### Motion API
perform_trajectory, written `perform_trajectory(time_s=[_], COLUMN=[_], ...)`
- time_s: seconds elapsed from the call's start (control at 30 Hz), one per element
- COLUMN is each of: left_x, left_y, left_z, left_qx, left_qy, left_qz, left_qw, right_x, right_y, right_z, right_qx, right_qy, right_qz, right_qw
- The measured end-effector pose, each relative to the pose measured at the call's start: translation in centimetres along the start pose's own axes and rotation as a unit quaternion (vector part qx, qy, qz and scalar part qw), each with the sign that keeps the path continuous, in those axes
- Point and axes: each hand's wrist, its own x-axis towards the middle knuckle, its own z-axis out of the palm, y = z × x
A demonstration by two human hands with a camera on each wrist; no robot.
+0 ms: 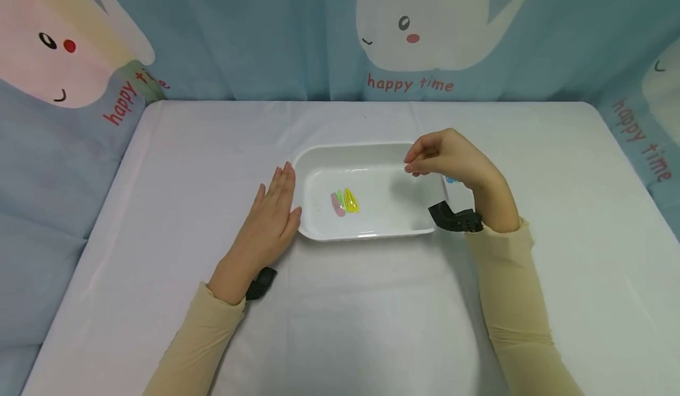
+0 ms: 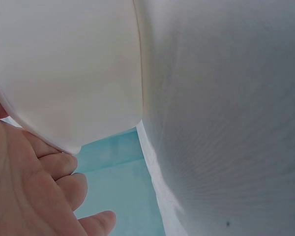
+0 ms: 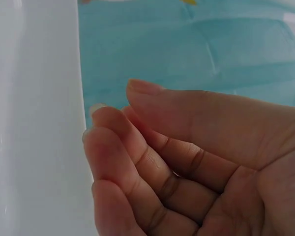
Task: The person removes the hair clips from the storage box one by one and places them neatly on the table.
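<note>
A white tray (image 1: 382,222) stands mid-table. Snap hair clips in pink (image 1: 337,205), green (image 1: 340,198) and yellow (image 1: 351,201) lie side by side on its floor, left of centre. With fingers extended, my left hand (image 1: 268,222) rests against the tray's left end; the left wrist view shows its fingertips at the tray rim (image 2: 71,147). Over the tray's right end hangs my right hand (image 1: 451,157), its fingers loosely bent. In the right wrist view, nothing shows between thumb (image 3: 187,108) and fingers. Small blue pieces (image 1: 450,179) beyond the right end are mostly hidden by this hand.
A white cloth covers the table (image 1: 361,319). Behind it and at the sides hangs a blue curtain (image 1: 276,36) with cartoon prints. Each wrist wears a black strap (image 1: 455,218).
</note>
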Motion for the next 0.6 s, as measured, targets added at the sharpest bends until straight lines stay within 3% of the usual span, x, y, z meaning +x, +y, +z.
perform_trajectory(time_s=[0.6], left_x=[0.0], left_y=[0.2], left_z=[-0.1], left_qx=[0.002], left_qy=[0.002], left_qz=[0.003], left_qw=[1.0000], right_x=[2.8], right_y=[-1.9], right_z=[2.8], right_qx=[-0.053], right_qy=[-0.066], right_qz=[-0.008], right_qw=[0.9964])
